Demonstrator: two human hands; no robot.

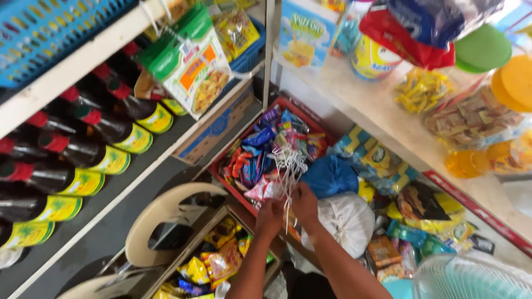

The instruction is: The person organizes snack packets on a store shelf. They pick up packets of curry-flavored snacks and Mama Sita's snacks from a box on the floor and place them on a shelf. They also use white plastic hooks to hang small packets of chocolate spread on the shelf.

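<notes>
Both hands meet just in front of the red basket [221, 161], the left hand [270, 216] and right hand [305, 202] side by side with fingers clenched around a bunch of thin white sticks [288, 166]; the sticks stand up from the two fists and fan out over the near edge of the basket, with a few ends hanging below the hands. Below the hands, nearer than the basket, a wooden box [219, 257] holds yellow and orange snack packets, and a cream plastic chair [160, 213] curves beside it to the left. Just right of the hands, touching the basket's near corner, lie a white plastic bag [346, 218] and, behind it, a blue plastic bag [330, 176]. The red basket itself is packed with small bright candy wrappers in blue, pink and red. Right of the basket, loose packets in yellow, teal and black pile up on the floor under a pale shelf [388, 122], and a teal fan guard [471, 277] shows at the lower right. Left of the basket a cardboard box [216, 130] sits under a white rack, where dark bottles with red caps and yellow labels [83, 149] lie in rows. Above the basket, green-topped seasoning packets [191, 63] hang from the rack, and the pale shelf carries jars with green and orange lids and bags of wrapped sweets.
</notes>
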